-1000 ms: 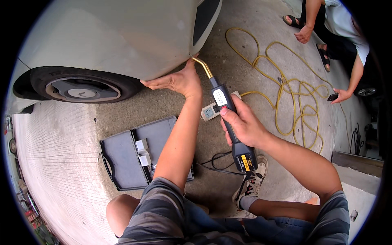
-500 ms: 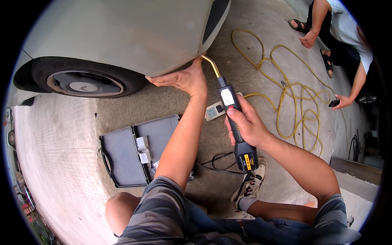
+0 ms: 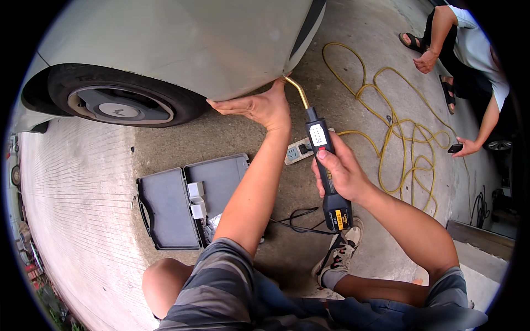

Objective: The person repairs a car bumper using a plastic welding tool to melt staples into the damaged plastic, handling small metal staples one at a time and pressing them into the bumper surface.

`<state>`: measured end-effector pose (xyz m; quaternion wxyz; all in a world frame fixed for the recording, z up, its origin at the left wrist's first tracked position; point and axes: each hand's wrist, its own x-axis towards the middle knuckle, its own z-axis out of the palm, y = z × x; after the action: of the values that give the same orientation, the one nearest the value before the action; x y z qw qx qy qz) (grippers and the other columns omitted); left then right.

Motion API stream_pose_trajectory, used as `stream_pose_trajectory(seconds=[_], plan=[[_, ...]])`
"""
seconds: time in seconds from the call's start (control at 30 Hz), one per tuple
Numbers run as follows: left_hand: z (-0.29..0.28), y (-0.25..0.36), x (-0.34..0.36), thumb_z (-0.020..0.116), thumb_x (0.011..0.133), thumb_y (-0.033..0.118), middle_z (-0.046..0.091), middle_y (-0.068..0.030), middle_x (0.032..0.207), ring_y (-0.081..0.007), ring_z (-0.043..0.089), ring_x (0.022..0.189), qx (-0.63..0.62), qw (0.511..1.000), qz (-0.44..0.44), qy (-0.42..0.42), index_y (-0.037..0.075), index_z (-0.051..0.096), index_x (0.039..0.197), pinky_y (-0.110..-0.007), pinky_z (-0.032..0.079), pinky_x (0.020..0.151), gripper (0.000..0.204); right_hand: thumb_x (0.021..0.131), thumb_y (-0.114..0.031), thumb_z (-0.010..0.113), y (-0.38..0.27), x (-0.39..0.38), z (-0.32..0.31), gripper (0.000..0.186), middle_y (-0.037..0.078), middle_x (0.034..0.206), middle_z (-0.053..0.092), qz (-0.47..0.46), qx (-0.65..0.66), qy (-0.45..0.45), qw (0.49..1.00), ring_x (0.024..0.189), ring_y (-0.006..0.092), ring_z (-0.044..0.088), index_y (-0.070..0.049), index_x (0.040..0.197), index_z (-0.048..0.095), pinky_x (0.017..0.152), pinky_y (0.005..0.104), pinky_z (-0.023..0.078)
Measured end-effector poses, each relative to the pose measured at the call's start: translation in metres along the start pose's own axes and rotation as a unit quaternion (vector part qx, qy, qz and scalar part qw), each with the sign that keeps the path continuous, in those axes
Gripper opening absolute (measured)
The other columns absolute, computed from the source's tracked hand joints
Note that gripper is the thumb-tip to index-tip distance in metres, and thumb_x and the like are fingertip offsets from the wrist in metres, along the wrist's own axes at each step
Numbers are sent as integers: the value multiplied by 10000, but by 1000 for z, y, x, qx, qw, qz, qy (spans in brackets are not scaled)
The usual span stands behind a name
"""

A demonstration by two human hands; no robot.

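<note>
1. Shifted right in view since a second ago: pale grey painted car body (image 3: 182,44), with left hand (image 3: 256,107), right hand (image 3: 345,171) and bent-nosed black handheld tool (image 3: 318,135).
2. Black tyre with grey wheel cover (image 3: 127,102) sits under the body's left part.
3. Loosely looped yellow cable (image 3: 391,128) sprawls on grey concrete ground (image 3: 381,33), right of tool.
4. Open grey plastic case (image 3: 165,212) lies on the ground; left forearm crosses its right half.
5. Tool: right fist wrapped round its handle, thumb at red switch. Brass-coloured nozzle (image 3: 301,91) ends at body's lower corner; can't tell if touching.
6. Left hand: spread wide along body's lower edge, beside nozzle tip; no object visible in it.
7. White power strip (image 3: 292,153): just left of tool.
</note>
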<state>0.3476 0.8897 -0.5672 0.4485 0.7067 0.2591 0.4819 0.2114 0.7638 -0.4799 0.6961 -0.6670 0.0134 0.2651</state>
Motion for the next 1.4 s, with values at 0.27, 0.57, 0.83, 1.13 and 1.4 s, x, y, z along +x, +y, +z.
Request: stream_pose_trajectory(seconds=[0.27,0.57,0.83,1.13,1.4], plan=[[1,0,0,965,463,281,56,-329,1441,-486,162,1347,-15,1000,-13,4,-44,-173,1430,-561,205,1139,1529,983,-274,468,2,1,1,279,86,729,527,-4,-4,5,1000,471,159,543,-77,1157,374,447,284,477],[3,0,1,965,456,260,66,-318,1435,-483,172,1346,-14,1000,-19,7,-43,-158,1431,-554,221,1144,1517,985,-280,469,3,1,-3,255,79,734,523,-5,-20,-2,1000,476,148,534,-70,1097,378,452,278,471],[3,-4,0,961,460,279,60,-328,1435,-490,154,1345,-4,1000,-6,5,-51,-161,1427,-573,203,1137,1517,985,-300,479,2,1,2,259,70,708,522,-12,-27,12,999,466,143,528,-71,1065,389,443,278,465],[5,-6,0,953,472,280,59,-334,1432,-486,158,1341,6,1000,4,11,-58,-146,1424,-578,215,1130,1493,979,-277,494,-2,3,2,229,64,662,525,4,-62,43,997,455,143,525,-62,1007,421,435,282,459],[3,-3,0,965,448,267,61,-320,1438,-484,156,1343,-25,1000,-10,-1,-20,-179,1431,-558,211,1136,1536,969,-233,497,2,4,3,199,57,647,524,-29,-68,70,995,472,131,525,-44,963,435,444,278,463]])
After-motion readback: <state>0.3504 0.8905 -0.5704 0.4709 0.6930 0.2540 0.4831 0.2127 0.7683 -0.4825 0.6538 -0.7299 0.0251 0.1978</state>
